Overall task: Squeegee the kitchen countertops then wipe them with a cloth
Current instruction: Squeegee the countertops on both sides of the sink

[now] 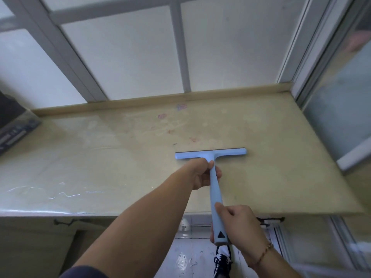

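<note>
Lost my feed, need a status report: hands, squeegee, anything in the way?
Left hand grips squeegee handle near head, right hand grips handle end. Blade flat on counter. Pink smudges ahead, dark box far left.

Home kitchen corner
A beige countertop [261,137] is seen below frosted windows [124,57]; a tiled floor [192,255] at lower centre.

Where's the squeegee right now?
In the head view, the blue squeegee lies blade-down on the countertop, right of centre, gripped by both hands.
</note>
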